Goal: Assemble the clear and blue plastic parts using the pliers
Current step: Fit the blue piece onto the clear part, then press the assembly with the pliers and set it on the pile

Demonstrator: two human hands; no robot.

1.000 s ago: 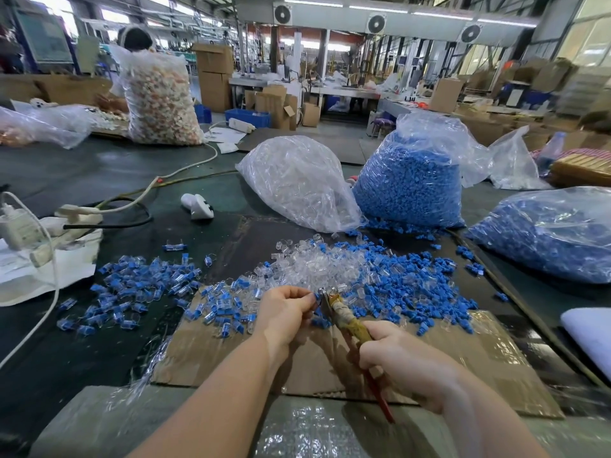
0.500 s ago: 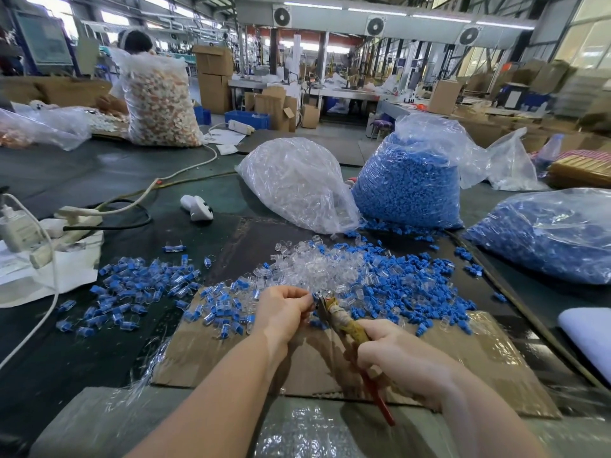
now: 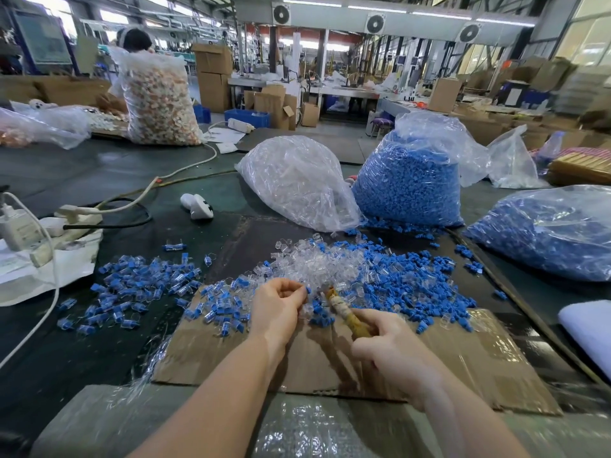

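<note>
near edge: clear film-wrapped surface [image 3: 297,428] along bottom of frame, both forearms cross over it.
cardboard [image 3: 479,365]: flat sheet on dark table, under both hands.
R hand [image 3: 393,348]: fingers curled round pliers [image 3: 344,309] handle, wrapped in yellowish tape; nose of tool points up-left toward L fingertips. Jaws too small/blurred to tell.
L hand [image 3: 277,305]: fingers curled, tips pinched together just beside plier nose; held piece too small to make out, a bit of blue shows at fingertips.
loose clear parts [image 3: 317,262]: heap just beyond hands, mid-table.
loose blue parts [image 3: 413,285]: spread R of clear heap, some spill onto cardboard.
joined blue+clear pcs [image 3: 139,285]: scattered pile L of hands, on table and cardboard edge.
L side clutter: white paper [image 3: 43,276], power strip [image 3: 62,233], white cable [image 3: 33,322].
white controller [image 3: 198,206]: on table behind piles.
bags behind: clear-parts bag [image 3: 297,180] ctr, blue-parts bag [image 3: 410,180] next to it, second blue bag [image 3: 555,233] far R.
R edge: white foam pad [image 3: 588,328].
far: tall bag of pale/orange pcs [image 3: 158,100] w/ a person [image 3: 135,41] behind it, cardboard boxes [image 3: 211,74], workbenches.
</note>
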